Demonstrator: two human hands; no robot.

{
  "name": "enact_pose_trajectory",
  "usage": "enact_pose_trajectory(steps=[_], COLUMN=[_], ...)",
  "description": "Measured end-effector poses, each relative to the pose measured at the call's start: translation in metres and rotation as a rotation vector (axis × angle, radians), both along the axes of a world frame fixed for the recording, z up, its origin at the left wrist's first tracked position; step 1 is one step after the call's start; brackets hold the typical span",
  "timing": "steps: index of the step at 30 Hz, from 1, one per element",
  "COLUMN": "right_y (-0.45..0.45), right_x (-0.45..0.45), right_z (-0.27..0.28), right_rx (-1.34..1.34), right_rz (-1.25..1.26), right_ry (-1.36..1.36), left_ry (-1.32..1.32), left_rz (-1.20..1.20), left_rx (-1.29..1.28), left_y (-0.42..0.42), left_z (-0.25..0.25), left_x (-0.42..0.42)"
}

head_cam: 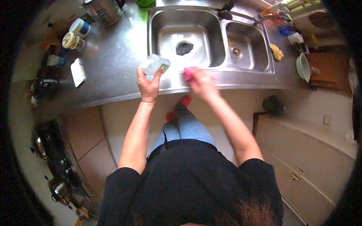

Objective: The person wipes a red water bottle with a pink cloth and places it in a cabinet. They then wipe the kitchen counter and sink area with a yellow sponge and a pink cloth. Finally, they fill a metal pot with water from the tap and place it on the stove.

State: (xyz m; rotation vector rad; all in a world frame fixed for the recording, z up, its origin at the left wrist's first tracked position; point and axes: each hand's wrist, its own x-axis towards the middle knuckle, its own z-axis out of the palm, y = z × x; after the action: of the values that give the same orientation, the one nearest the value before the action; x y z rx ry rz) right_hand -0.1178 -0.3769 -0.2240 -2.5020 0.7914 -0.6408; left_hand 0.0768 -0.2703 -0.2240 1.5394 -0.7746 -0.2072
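My left hand [149, 84] grips a clear bottle or jar [152, 65] with a green and white label, tilted above the front left edge of the large sink basin. Beside it to the right, my right hand [204, 82], blurred, holds a pink cloth [189, 74] over the sink's front rim. Behind both hands lies the large steel basin [195, 58], with a dark strainer or drain cover [184, 48] at its bottom. A smaller basin [249, 58] adjoins it on the right.
A white phone-like object [77, 72] lies on the steel counter [113, 56] at left, near lidded jars [79, 28]. A yellow cloth [276, 52] sits right of the small basin, with a pale bowl [303, 67] farther right. Pots [60, 189] stand at lower left.
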Motion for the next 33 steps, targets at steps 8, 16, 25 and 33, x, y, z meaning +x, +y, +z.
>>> enact_pose_trajectory(steps=[8, 16, 25, 33], right_y=[0.014, -0.151, -0.220, -0.363], right_x=[-0.040, -0.192, -0.113, -0.043], right_z=[-0.033, -0.014, -0.058, -0.088], right_rx=[-0.052, 0.177, 0.236, 0.041], right_rz=[-0.038, -0.492, 0.413, -0.252], right_ry=[0.376, 0.127, 0.122, -0.225], left_ry=[-0.072, -0.072, -0.058, 0.070], left_rz=[-0.073, -0.110, 0.022, 0.268], left_rx=[0.073, 0.102, 0.215, 0.282], left_y=[0.007, -0.052, -0.143, -0.182], left_z=[0.001, 0.013, -0.007, -0.003], left_x=[-0.026, -0.083, -0.134, -0.159])
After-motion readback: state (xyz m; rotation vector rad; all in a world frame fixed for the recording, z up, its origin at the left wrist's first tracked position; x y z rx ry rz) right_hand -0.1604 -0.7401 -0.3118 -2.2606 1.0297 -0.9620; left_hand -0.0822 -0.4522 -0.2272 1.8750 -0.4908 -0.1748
